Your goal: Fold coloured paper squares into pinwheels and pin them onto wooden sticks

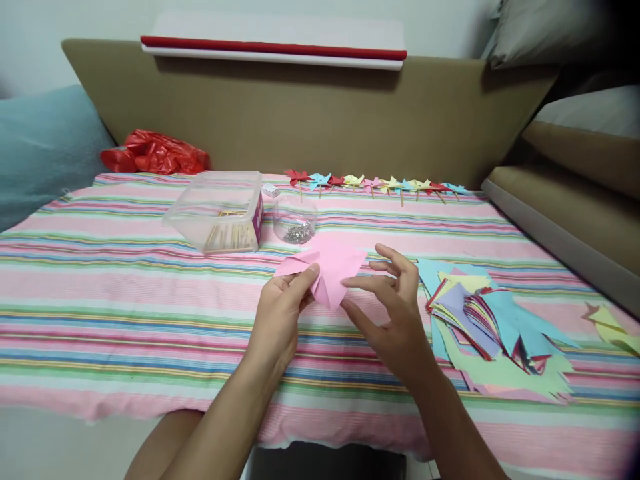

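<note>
- The left hand (pixel 280 313) pinches the near left edge of a pink paper square (pixel 327 270), thumb on top and fingers curled beneath.
- The right hand (pixel 395 313) meets the same sheet from 3 o'clock: forefinger and thumb touch its right corner, the other fingers fanned loosely above (whether they actually grip is hard to tell).
- The paper is held just above the striped cloth (pixel 125 320), centre of the view, partly folded with flaps raised.
- At 11 o'clock from the hands stands a clear plastic box (pixel 220 210) with thin sticks in it; just beside it, at 12 o'clock, is a small clear cup (pixel 296 220) of metal pins.
- Farther off at 12 o'clock lies a row of finished pinwheels (pixel 375 183); at 3 o'clock, a loose stack of coloured sheets (pixel 493 323).
- Likely trouble, as I judge it: the left pinch is shallow, so a tug from the right could slip the flaps free or crease the sheet askew.
- A forward sweep of either wrist could tip the cup and scatter pins across the cloth.
</note>
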Tool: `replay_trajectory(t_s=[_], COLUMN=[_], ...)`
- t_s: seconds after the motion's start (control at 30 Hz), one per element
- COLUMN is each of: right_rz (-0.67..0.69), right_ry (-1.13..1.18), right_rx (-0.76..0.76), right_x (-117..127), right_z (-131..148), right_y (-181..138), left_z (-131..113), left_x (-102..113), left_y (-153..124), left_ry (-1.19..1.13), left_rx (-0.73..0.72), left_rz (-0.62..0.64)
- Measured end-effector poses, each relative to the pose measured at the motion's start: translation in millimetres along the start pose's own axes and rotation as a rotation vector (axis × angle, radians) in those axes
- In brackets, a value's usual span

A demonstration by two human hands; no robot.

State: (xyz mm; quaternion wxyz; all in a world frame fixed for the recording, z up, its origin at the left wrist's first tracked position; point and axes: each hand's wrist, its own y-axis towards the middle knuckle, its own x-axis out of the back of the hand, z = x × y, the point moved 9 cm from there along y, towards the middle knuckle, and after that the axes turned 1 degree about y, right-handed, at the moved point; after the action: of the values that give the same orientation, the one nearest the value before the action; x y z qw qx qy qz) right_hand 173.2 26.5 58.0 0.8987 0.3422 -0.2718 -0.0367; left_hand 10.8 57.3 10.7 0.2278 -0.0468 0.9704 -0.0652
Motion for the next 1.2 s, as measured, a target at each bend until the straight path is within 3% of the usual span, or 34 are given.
replay_trajectory(t_s=[0.13,0.43,0.8,1.2], right_rz=[-0.02,-0.089,-0.067,-0.127], right_ry=[0.025,0.138,0.161,0.192], right_rx=[-0.018,-0.251,-0.329,-0.373], right_x=[1.3,5.7,0.8,-3.1], right_z=[2.7,-28.4,-30.7,-30.7], right_y=[2.4,-0.6,-0.5,-2.3], left_z=[0.8,-2.6,-2.4,-2.4], left_x=[0.4,-8.5,-17.9,-21.4], left_y=[0.3,-4.5,-6.1,-7.3], left_ry=[0.115,0.379,0.37,0.351], left_rx=[-0.035,-0.106,-0.135,-0.158], left_rz=[0.026,0.116,0.2,0.196])
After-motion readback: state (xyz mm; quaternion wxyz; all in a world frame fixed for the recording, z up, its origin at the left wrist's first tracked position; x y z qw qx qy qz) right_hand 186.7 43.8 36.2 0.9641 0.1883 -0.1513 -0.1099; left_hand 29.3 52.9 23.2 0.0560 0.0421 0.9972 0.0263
